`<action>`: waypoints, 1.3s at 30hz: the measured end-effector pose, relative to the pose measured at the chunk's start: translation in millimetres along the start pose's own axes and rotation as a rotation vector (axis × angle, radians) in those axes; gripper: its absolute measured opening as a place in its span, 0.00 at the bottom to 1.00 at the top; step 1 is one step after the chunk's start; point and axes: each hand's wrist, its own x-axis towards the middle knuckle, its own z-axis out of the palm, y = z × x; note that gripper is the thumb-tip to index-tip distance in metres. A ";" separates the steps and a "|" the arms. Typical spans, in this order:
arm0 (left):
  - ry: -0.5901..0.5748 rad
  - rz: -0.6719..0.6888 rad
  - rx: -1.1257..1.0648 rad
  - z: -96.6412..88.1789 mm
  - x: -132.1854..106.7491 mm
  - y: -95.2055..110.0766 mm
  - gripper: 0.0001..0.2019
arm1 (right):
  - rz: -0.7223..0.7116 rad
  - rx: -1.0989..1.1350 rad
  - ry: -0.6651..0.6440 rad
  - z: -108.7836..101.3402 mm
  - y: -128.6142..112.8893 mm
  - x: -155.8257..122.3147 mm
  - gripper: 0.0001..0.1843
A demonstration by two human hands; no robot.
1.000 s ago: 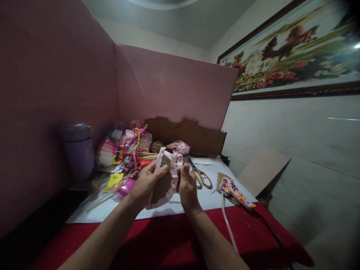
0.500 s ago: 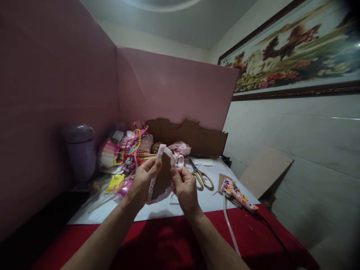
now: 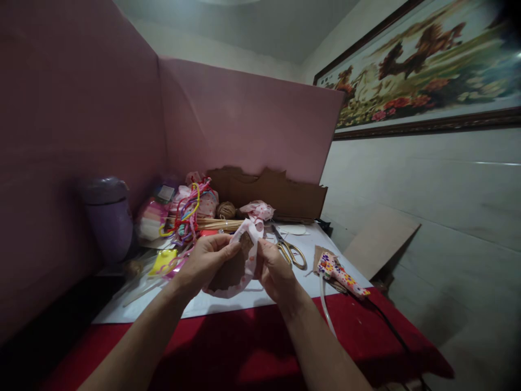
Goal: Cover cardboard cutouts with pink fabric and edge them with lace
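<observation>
Both my hands hold a brown cardboard piece (image 3: 231, 269) edged with pink patterned fabric (image 3: 251, 237), lifted above the white sheet (image 3: 260, 293). My left hand (image 3: 201, 262) grips its left side, with the thumb pressed on the top. My right hand (image 3: 273, 268) pinches the fabric edge on the right side. Gold-handled scissors (image 3: 290, 251) lie just right of my right hand. A flower-patterned glue gun (image 3: 338, 273) with a white glue stick rests further right.
A purple jar (image 3: 108, 216) stands at the left by the pink partition (image 3: 244, 119). Coloured cords, sticks (image 3: 211, 222), twine and fabric scraps pile at the back, before cut cardboard (image 3: 277, 191). A red cloth (image 3: 244, 342) covers the near table; a cardboard sheet (image 3: 380, 239) leans at the right.
The cardboard piece has tilted flatter and lower between my hands. My right hand's fingers shifted along the fabric edge. The view moved slightly.
</observation>
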 end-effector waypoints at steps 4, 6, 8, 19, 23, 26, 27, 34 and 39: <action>-0.008 -0.001 0.030 -3.4 0.7 -1.6 0.14 | -0.015 0.006 -0.026 0.0 -0.2 -0.3 0.17; 0.002 0.013 0.053 -5.0 1.0 -3.2 0.14 | -0.046 -0.030 -0.044 0.5 0.1 0.3 0.17; 0.011 0.031 0.082 -6.0 1.3 -4.4 0.15 | -0.090 -0.083 -0.052 1.3 0.8 1.0 0.17; 0.054 0.039 0.174 -5.5 0.5 -1.4 0.16 | -0.461 -0.652 0.085 -3.0 13.5 9.8 0.21; 0.066 0.038 0.208 -3.1 0.4 -1.3 0.17 | -0.566 -0.879 0.131 -5.9 16.5 11.8 0.21; 0.067 0.019 0.203 -1.2 0.4 -2.2 0.17 | -0.627 -1.025 0.167 -5.7 16.1 10.8 0.19; 0.071 0.016 0.204 -0.7 0.5 -2.5 0.17 | -0.649 -1.070 0.181 -5.4 15.8 10.3 0.19; 0.133 0.016 0.227 2.0 3.9 -9.0 0.17 | -0.711 -1.327 0.258 -7.3 18.1 9.7 0.19; 0.154 0.003 0.157 3.8 5.5 -12.4 0.17 | -0.675 -1.291 0.257 -7.8 19.2 8.2 0.20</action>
